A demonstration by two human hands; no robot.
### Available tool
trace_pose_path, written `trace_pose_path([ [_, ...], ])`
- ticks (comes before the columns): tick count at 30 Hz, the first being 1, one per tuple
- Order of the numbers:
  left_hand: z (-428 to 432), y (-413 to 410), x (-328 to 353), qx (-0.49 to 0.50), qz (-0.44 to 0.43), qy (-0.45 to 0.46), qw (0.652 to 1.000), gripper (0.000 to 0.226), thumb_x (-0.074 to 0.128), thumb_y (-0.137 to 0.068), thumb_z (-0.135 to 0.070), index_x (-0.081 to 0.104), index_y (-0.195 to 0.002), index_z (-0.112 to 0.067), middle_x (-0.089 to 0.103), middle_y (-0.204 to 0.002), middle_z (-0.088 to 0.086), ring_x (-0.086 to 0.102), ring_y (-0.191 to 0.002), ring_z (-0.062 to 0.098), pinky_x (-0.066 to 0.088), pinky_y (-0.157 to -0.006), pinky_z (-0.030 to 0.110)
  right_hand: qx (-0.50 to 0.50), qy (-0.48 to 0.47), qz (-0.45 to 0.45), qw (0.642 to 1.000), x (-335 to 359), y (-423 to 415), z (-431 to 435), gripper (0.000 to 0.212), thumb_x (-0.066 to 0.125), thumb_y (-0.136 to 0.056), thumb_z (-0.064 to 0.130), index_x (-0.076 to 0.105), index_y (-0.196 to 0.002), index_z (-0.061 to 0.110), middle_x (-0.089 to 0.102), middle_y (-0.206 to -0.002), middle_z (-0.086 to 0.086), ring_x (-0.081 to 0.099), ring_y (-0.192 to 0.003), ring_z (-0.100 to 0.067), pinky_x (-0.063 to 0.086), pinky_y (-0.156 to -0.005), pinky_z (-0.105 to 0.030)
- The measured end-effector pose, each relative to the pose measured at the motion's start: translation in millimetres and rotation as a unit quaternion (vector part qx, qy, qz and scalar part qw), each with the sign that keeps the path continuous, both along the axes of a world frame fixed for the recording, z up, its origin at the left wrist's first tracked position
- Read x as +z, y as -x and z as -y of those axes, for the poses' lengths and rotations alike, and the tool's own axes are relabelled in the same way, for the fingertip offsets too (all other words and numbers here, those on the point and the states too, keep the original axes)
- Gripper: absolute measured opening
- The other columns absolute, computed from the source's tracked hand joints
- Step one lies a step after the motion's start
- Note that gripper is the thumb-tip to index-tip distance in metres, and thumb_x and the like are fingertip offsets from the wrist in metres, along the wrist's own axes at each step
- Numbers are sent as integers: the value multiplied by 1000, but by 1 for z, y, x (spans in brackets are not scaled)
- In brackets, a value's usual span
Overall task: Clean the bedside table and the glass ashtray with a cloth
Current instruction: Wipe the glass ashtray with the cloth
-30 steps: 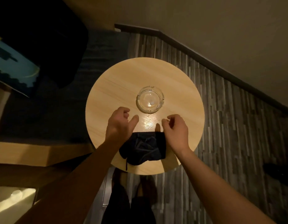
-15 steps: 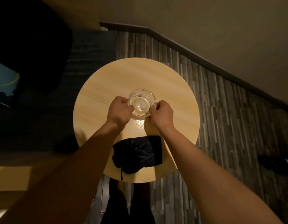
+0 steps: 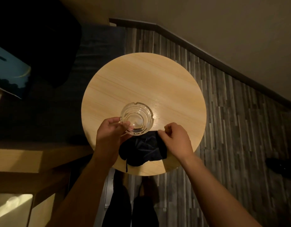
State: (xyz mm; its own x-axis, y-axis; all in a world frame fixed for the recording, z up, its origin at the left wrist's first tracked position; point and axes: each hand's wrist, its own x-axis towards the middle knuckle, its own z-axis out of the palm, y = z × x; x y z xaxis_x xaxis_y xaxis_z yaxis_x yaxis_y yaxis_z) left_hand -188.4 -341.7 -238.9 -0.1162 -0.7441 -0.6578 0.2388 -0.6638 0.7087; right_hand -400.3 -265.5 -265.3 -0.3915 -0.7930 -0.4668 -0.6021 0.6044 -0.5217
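Your left hand [image 3: 111,134] grips the round clear glass ashtray [image 3: 137,118] by its near rim above the round pale wooden worktop [image 3: 141,82]; your right hand's [image 3: 175,139] fingers [image 3: 161,132] pinch the crumpled dark blue cloth [image 3: 142,149] lying there.

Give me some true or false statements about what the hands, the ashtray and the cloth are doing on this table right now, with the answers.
1. The left hand holds the glass ashtray by its rim. True.
2. The right hand also grips the ashtray. False: it pinches a corner of the dark cloth.
3. The cloth lies on the round wooden table. True.
4. The ashtray is full of ash. False: it looks clear and empty.
5. The cloth is white. False: it is dark.
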Motion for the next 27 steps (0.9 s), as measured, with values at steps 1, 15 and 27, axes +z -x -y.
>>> trace_pose_path([
  [1,-4,-3,1,-1,1,-1,1000,39,72,-93,-3,54,-128,-2,76,-106,23,75,-101,36,64,-81,37,21,-26,-9,999,-4,-3,-4,35,66,-95,47,59,-112,17,63,-101,-1,58,-94,-20,51,-78,-37],
  [15,-25,-46,102,-61,-5,-8,998,33,76,-88,-5,71,-120,-4,78,-112,18,77,-102,30,64,-81,40,-126,-18,245,961,103,-25,-17,18,61,-97,26,63,-96,8,66,-94,-18,65,-82,-30,55,-72,-47],
  [27,-54,-26,285,-109,91,127,982,24,50,-106,-19,69,-94,-9,66,-71,0,63,-59,13,58,-60,36,47,51,197,978,392,-37,-8,14,63,-97,19,61,-104,6,71,-102,-20,69,-97,-39,57,-87,-52],
])
